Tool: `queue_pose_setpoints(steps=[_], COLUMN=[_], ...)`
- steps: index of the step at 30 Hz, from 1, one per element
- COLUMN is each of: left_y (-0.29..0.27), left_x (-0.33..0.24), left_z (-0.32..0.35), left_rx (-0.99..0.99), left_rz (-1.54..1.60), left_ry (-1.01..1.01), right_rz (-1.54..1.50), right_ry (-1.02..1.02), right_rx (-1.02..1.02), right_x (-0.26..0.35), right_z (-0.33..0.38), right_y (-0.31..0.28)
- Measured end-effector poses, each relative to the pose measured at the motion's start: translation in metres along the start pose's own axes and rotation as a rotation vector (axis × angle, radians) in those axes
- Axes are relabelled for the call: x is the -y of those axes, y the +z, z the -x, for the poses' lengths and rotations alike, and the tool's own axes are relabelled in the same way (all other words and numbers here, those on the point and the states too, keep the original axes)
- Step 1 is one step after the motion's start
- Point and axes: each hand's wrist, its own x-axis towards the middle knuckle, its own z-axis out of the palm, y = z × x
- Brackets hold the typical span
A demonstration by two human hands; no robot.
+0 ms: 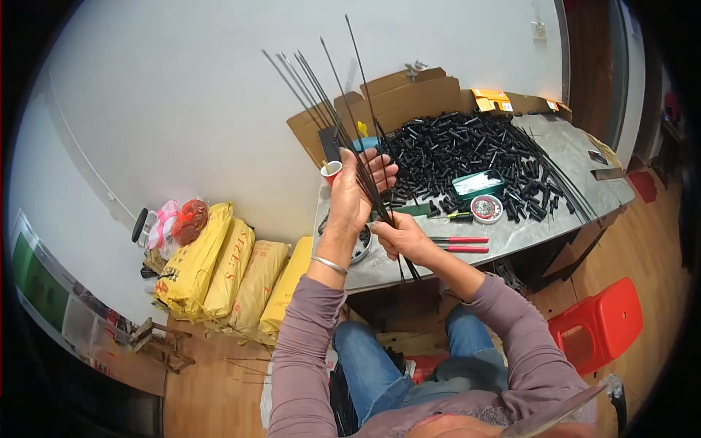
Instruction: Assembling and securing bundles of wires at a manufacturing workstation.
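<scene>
- Head view: rods, thin and black, stand up in a bunch in front of me, fanning out at the top.
- My left hand is closed loosely around the middle of the bunch, fingers curled over it.
- My right hand pinches the bottom ends tight, just above the edge of the grey table.
- I think I am sorting the rods and evening them up. Next I need a soft grip so none slip out.
- A pile of small black tubes lies on the table, with red-handled pliers near my right hand.
</scene>
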Motion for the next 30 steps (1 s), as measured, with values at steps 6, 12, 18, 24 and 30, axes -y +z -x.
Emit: queue_pose_setpoints(steps=[6,12,18,24,30], left_y=[0.0,0.013,0.026,0.034,-0.009], left_x=[-0.01,-0.004,-0.011,-0.003,-0.046], left_z=[-0.005,0.0,0.0,0.004,-0.019], left_rx=[0.071,0.069,-0.076,-0.191,-0.475], left_rz=[-0.051,-0.155,-0.964,-0.556,0.305], left_ry=[-0.105,-0.218,-0.213,0.044,0.118], right_rz=[-0.114,0.084,0.184,0.181,0.227], right_ry=[0.038,-0.012,-0.074,-0.117,-0.151], right_rx=[-0.046,-0.115,-0.183,-0.238,-0.356], right_x=[0.061,0.067,0.063,0.063,0.084], right_z=[0.041,0.062,0.073,0.068,0.045], right_y=[0.011,0.006,-0.004,-0.017,-0.053])
